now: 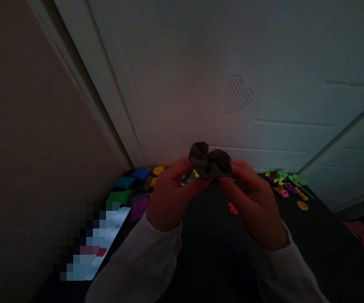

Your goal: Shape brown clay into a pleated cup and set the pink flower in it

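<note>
Held up between both hands is a dark grey, ruffled piece of soft clay point(210, 163), folded into lobes that meet at a pinched middle. My left hand point(171, 193) grips its left side, thumb underneath and fingers mostly behind it. On the other side, my right hand point(256, 202) pinches the right lobe and lower edge between thumb and fingers. Both hands are closed on the piece above the dark table point(210, 248). Below, near my right hand, lies a small pink crinkled piece point(233, 208).
Coloured packets, including a green one point(119, 197), a blue one point(141, 174) and a purple one point(140, 208), lie at the left. A lit phone point(114, 235), partly pixelated, is nearer. Small colourful clay shapes point(291, 181) and a yellow disc point(302, 205) sit at the right. A white panel point(182, 84) stands behind.
</note>
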A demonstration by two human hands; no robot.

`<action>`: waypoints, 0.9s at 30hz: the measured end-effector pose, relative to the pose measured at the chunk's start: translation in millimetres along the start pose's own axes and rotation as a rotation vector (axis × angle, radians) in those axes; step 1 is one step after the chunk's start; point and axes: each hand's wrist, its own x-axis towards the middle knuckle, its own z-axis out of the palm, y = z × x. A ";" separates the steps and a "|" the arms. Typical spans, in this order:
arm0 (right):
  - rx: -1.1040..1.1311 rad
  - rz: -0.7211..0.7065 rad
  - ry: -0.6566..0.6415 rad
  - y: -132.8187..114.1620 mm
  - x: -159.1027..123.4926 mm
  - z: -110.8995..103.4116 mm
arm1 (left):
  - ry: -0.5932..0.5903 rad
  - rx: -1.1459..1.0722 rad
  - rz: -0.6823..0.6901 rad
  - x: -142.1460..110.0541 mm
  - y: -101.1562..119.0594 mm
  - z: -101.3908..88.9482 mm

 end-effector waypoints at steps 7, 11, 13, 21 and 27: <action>0.025 0.028 -0.031 0.9 0.0 -0.3 | -0.032 -0.021 -0.016 0.6 -7.6 -5.5; 0.056 0.042 -0.034 1.5 0.4 -0.1 | -0.055 -0.018 0.003 1.4 -6.3 -6.0; 0.052 0.043 -0.038 1.8 0.3 -0.2 | -0.076 -0.017 0.012 2.3 -5.4 -5.5; 0.071 0.046 -0.036 4.1 0.3 -0.9 | -0.093 -0.077 0.027 3.8 -19.7 -8.7; 0.057 0.058 -0.047 4.5 0.2 -0.8 | -0.092 -0.136 0.002 3.8 -14.1 -5.9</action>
